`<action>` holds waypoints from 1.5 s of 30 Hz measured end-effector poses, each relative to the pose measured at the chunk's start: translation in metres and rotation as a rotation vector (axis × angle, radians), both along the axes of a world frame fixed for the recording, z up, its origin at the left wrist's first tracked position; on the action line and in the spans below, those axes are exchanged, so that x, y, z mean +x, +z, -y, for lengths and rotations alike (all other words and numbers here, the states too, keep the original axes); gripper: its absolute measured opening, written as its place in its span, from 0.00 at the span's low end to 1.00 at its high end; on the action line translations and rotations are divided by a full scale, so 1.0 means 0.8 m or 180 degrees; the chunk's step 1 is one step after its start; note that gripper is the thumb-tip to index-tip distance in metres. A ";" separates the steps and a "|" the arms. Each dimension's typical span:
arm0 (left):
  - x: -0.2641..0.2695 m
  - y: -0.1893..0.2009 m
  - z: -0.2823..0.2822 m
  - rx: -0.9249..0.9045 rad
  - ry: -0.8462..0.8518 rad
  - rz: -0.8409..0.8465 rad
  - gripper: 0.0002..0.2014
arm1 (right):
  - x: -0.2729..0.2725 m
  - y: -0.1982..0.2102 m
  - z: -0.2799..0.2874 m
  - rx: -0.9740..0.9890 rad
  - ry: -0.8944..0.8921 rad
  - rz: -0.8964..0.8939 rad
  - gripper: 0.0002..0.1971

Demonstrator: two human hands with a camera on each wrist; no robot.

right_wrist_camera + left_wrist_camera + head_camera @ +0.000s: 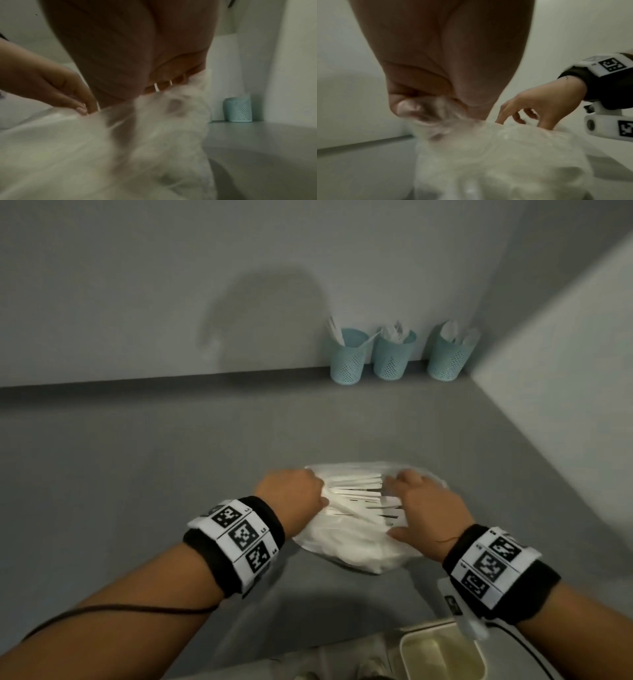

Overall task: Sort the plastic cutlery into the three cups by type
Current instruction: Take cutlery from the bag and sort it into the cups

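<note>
Cutlery (359, 494) mostly remains bagged on the bench (137, 474); some stands in the cups (394, 354). My left hand (294, 491) pinches the bag (349, 546); right hand (424, 501) grips it too.

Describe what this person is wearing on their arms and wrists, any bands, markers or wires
Both forearms are bare, with no sleeves. Each wrist carries a black fabric band: the left wristband and the right wristband, each topped by a white strip of square black-and-white coded markers. A thin dark cable trails from the left band. A white camera module hangs under the right wrist.
</note>
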State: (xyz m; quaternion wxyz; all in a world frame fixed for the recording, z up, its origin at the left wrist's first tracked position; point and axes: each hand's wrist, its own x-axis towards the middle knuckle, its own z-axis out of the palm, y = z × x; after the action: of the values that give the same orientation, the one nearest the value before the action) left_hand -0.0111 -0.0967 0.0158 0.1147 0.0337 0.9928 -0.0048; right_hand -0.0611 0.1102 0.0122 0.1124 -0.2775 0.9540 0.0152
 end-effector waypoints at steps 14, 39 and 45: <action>0.024 -0.009 0.054 0.1700 0.0284 -0.0508 0.25 | -0.032 0.010 0.001 -0.0775 0.0428 0.0165 0.31; 0.022 -0.016 0.070 0.2337 0.1253 -0.1261 0.10 | -0.074 -0.011 0.104 0.0316 0.1164 0.0218 0.16; 0.018 -0.016 0.080 0.3031 0.1451 -0.1472 0.05 | -0.079 0.023 0.070 -0.0323 0.1037 0.0389 0.18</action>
State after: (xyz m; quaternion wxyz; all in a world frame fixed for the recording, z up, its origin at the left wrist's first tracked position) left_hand 0.0034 -0.1609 0.0034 -0.1350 -0.1351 0.8670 0.4603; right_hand -0.1244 0.0544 0.0308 0.1521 -0.4341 0.8874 -0.0319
